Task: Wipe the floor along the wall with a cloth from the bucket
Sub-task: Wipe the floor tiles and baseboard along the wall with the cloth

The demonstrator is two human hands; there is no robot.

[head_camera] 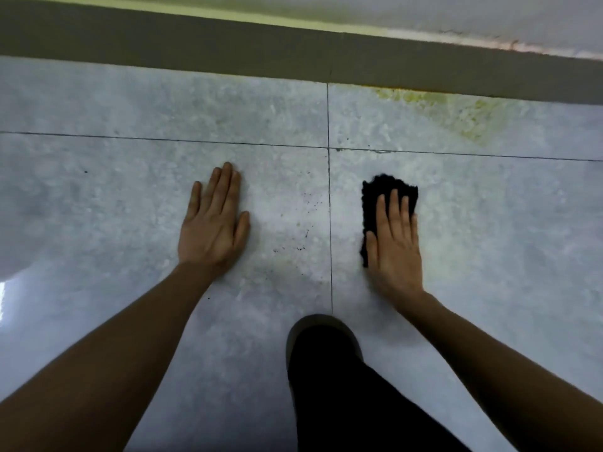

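The right hand (394, 243) presses flat on the cloth (388, 197), lengthwise toward the wall (293, 57); the left hand (212, 226), empty, braces flat.

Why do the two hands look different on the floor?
The right hand presses on a black cloth; the left hand lies straight on the bare tile floor. The right hand sits right of the grout line, the left hand left of it. Both lie flat, palm down, fingers toward the wall.
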